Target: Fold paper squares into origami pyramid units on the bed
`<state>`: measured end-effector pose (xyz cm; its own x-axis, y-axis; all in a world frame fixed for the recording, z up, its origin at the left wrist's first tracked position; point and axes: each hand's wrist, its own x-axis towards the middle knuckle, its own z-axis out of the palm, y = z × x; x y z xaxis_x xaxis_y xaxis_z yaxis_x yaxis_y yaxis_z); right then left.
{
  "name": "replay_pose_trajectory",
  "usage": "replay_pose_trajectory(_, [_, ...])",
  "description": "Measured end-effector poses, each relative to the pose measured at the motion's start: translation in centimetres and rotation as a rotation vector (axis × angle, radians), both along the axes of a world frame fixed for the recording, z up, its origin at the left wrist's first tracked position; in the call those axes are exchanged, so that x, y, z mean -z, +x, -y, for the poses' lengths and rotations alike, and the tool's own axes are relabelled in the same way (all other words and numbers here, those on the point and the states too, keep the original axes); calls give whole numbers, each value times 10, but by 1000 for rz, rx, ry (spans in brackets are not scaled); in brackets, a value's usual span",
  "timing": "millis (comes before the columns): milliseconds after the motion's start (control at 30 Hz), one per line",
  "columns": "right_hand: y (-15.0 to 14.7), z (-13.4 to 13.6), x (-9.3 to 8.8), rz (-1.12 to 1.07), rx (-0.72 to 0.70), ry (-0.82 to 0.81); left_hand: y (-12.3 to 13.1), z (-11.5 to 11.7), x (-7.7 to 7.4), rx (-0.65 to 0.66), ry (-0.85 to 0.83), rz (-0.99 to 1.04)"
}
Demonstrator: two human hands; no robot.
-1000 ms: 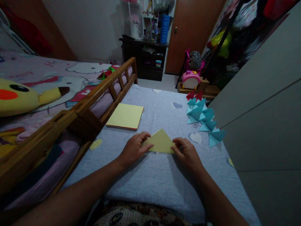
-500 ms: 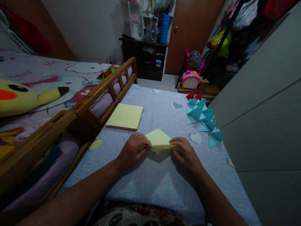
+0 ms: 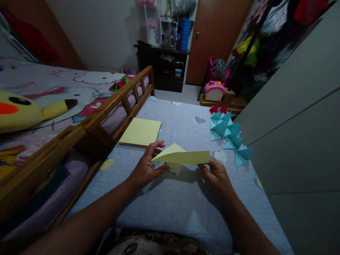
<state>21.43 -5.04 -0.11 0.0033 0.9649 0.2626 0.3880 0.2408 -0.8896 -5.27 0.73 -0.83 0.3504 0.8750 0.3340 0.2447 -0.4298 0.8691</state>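
A yellow paper sheet point(image 3: 183, 156), creased and partly unfolded, is lifted a little above the grey blanket point(image 3: 175, 198). My left hand point(image 3: 145, 167) pinches its left corner between thumb and fingers. My right hand point(image 3: 218, 173) grips its right edge from below. A stack of yellow paper squares point(image 3: 140, 131) lies on the blanket just beyond my left hand. Several folded blue paper pieces point(image 3: 227, 136) lie to the right, with two red ones point(image 3: 218, 107) at their far end.
A wooden bed rail point(image 3: 111, 106) runs along the left, with a yellow plush toy point(image 3: 23, 109) on the bed behind it. A grey wardrobe panel point(image 3: 297, 124) stands close on the right. A dark cabinet point(image 3: 164, 67), a brown door point(image 3: 215, 35) and toys point(image 3: 216, 85) stand at the back.
The yellow paper lay flat as a triangle under both hands; it has been opened up and lifted off the blanket, both hands rising with it.
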Motion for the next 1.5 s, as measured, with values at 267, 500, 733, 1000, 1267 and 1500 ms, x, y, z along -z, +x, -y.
replay_pose_trajectory(267, [4,-3,13,105,1,140,-2,10,-3,151,353,-20])
replay_pose_trajectory(500, [-2,3,2,353,78,297,3,12,-8,32,784,-295])
replay_pose_trajectory(733, [-12,12,-6,578,6,467,7,20,-7,-54,841,-567])
replay_pose_trajectory(1000, [-22,17,-2,766,-115,430,15,15,1,106,891,-537])
replay_pose_trajectory(1267, [-21,18,6,856,-122,375,19,15,2,276,797,-558])
replay_pose_trajectory(1500, [-12,17,2,618,-287,265,13,12,7,307,517,-355])
